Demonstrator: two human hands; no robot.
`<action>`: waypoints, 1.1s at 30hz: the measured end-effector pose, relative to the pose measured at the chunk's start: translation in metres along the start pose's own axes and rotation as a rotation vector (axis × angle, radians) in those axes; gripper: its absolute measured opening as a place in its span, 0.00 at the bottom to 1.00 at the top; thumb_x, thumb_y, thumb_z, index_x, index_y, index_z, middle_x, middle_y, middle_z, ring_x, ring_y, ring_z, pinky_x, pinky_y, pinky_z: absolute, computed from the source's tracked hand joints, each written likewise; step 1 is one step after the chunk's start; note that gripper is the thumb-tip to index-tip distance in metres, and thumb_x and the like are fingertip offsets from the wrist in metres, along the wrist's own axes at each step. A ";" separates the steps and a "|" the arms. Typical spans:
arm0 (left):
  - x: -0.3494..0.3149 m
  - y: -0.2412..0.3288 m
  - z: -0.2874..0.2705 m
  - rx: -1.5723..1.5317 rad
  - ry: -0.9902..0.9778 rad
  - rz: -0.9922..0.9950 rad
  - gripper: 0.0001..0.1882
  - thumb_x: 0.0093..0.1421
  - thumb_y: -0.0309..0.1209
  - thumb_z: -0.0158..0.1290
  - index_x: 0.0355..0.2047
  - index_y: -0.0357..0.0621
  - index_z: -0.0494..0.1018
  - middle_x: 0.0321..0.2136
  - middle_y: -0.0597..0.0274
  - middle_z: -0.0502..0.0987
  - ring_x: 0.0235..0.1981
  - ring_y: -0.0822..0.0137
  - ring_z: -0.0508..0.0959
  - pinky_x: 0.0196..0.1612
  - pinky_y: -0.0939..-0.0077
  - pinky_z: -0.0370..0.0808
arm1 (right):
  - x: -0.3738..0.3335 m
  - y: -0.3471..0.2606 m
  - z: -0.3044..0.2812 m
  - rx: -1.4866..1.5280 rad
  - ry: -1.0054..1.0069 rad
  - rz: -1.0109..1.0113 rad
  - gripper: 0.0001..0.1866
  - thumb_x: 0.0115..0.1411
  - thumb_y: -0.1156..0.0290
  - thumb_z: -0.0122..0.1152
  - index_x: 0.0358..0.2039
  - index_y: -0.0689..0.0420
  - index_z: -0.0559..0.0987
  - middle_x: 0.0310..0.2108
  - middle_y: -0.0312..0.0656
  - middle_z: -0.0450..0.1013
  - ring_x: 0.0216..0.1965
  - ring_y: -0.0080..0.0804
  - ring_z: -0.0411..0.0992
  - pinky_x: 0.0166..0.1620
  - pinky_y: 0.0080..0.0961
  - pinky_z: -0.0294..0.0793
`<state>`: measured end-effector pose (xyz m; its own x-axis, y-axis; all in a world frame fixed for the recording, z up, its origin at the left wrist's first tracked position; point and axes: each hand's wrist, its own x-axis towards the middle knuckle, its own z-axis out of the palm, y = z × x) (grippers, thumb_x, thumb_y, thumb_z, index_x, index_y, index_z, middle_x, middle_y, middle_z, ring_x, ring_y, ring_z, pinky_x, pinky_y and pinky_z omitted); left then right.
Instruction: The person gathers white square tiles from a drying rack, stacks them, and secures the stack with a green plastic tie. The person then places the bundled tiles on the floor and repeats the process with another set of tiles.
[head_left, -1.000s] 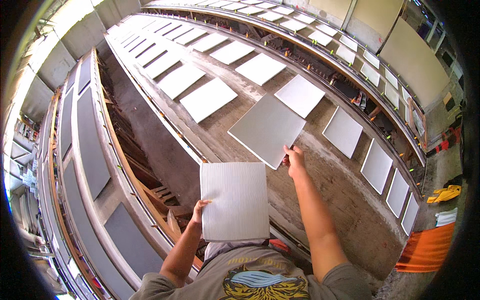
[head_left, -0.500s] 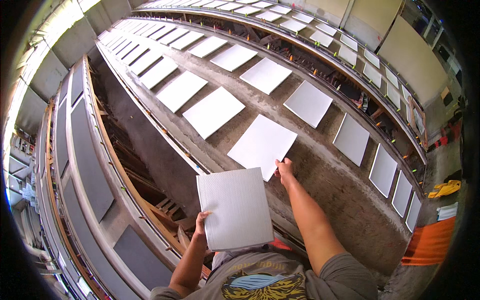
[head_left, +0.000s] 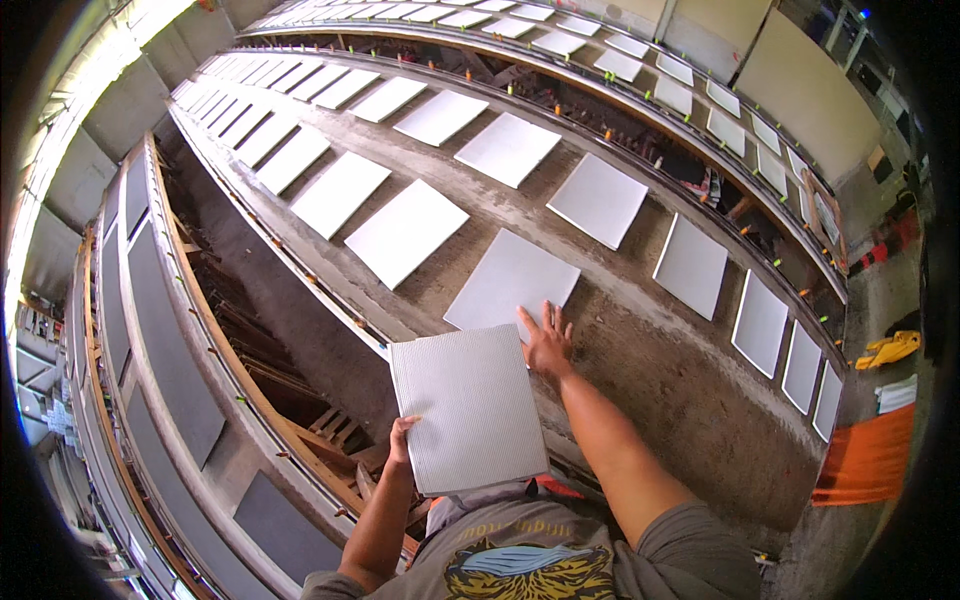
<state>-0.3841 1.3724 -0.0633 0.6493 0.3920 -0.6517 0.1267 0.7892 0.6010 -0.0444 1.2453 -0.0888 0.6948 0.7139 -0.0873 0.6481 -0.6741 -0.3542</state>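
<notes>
My left hand [head_left: 402,441] grips the lower left edge of a square grey ribbed tile [head_left: 467,405], held tilted in front of my chest. My right hand [head_left: 547,340] lies flat, fingers spread, on the near corner of a pale grey tile [head_left: 505,281] that rests on the long concrete bench [head_left: 650,380]. The held tile covers part of that laid tile's near edge.
Rows of pale tiles [head_left: 405,230] lie along the bench, with another row [head_left: 690,265] on the far side. A deep trench with wooden formwork [head_left: 270,350] runs to my left. An orange sheet [head_left: 865,455] and yellow cloth [head_left: 888,348] lie at the right.
My view has swung along the bench. My right hand has gone from the tile's edge to lying flat on its near corner. The held tile stays in my left hand.
</notes>
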 end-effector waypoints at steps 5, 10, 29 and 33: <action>-0.009 0.010 0.049 0.077 0.046 -0.005 0.55 0.42 0.58 0.55 0.64 0.30 0.58 0.53 0.32 0.67 0.48 0.38 0.73 0.47 0.41 0.72 | 0.009 0.024 -0.029 0.362 -0.047 0.128 0.35 0.56 0.46 0.64 0.63 0.45 0.72 0.66 0.59 0.60 0.67 0.57 0.61 0.64 0.52 0.63; 0.009 -0.004 0.071 0.030 -0.184 -0.025 0.49 0.46 0.54 0.56 0.61 0.31 0.62 0.50 0.36 0.72 0.47 0.43 0.76 0.48 0.46 0.75 | -0.092 0.006 -0.135 0.711 -0.062 0.328 0.35 0.59 0.38 0.61 0.44 0.63 0.77 0.38 0.49 0.75 0.43 0.37 0.75 0.43 0.38 0.75; -0.003 -0.088 0.219 0.060 -0.318 -0.147 0.59 0.49 0.64 0.56 0.70 0.35 0.48 0.60 0.26 0.59 0.55 0.33 0.71 0.54 0.34 0.71 | -0.234 0.111 -0.194 0.547 0.046 0.547 0.45 0.39 0.39 0.81 0.43 0.64 0.73 0.33 0.49 0.76 0.37 0.41 0.78 0.39 0.40 0.78; 0.003 -0.100 0.217 0.106 -0.362 -0.086 0.55 0.47 0.61 0.57 0.67 0.38 0.56 0.54 0.39 0.70 0.55 0.42 0.73 0.54 0.41 0.72 | -0.248 0.157 -0.176 0.852 0.130 0.666 0.39 0.44 0.52 0.82 0.47 0.65 0.72 0.41 0.53 0.75 0.45 0.40 0.75 0.45 0.40 0.76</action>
<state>-0.2318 1.1924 -0.0251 0.8532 0.1190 -0.5077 0.2568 0.7515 0.6077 -0.0601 0.9291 0.0414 0.8868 0.1948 -0.4190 -0.2645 -0.5296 -0.8060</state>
